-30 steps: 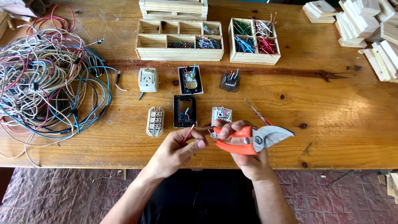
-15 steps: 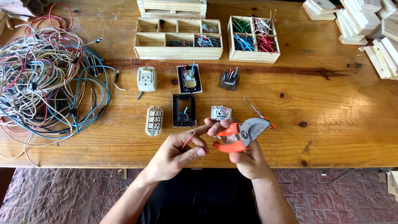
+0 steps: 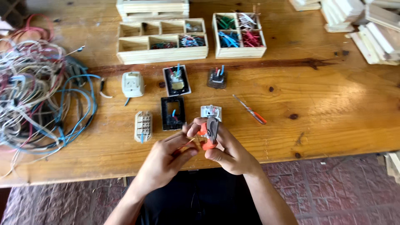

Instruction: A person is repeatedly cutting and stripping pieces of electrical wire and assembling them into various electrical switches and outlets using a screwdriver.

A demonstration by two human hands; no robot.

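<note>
At the far left of the frame a tangle of wires (image 3: pixel 39 98) sprawls over the table (image 3: pixel 333 104). Right of it, in the middle, lie a white socket (image 3: pixel 133 84), a ribbed cream block (image 3: pixel 143 126), a black frame (image 3: pixel 172 113) and an open switch (image 3: pixel 177 80), with a long tray (image 3: pixel 162 41) in the upper middle. Low in the centre, over the table's near edge, the left hand (image 3: pixel 164 160) comes up from the lower left, fingers curled, thumb and forefinger pinched narrow on a thin wire piece (image 3: pixel 188 143) that points right toward the cutter; what it is beyond that is too small to tell. Touching it on the right, the right hand (image 3: pixel 231 152) rises from the lower right, its fingers wrapped tight round the orange handles of the cutter (image 3: pixel 209 132), which stands almost upright with the grey blades at the top, just below a small white module (image 3: pixel 211 111). Half a second ago the cutter lay tilted with its blades pointing right; now it has swung upright and both hands have drawn closer together. Farther right lie a dark module (image 3: pixel 217 78), a square tray (image 3: pixel 239 35) of coloured wire bits above it, a screwdriver (image 3: pixel 250 109), and stacked wood pieces (image 3: pixel 366 23) at the upper right.
</note>
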